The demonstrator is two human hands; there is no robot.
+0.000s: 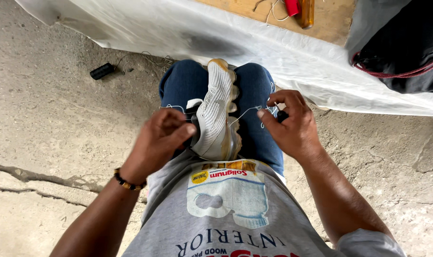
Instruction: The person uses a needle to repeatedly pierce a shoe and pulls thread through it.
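A white sneaker (216,112) with a tan sole is wedged between my knees, sole edge up, toe pointing away. My left hand (160,138) grips the shoe's left side near the heel, thumb pressed against the upper. My right hand (289,123) pinches a thin white thread (242,114) that runs taut from the shoe's side to my fingers. A small dark object sits in my right palm, mostly hidden. I wear blue jeans and a grey printed shirt.
A white plastic sheet (254,43) covers a low wooden board (331,19) ahead, carrying a red item and an amber-handled tool (306,12). A black bag (407,47) lies at the right. A black spool (102,71) with loose thread rests on the cracked concrete floor (45,133).
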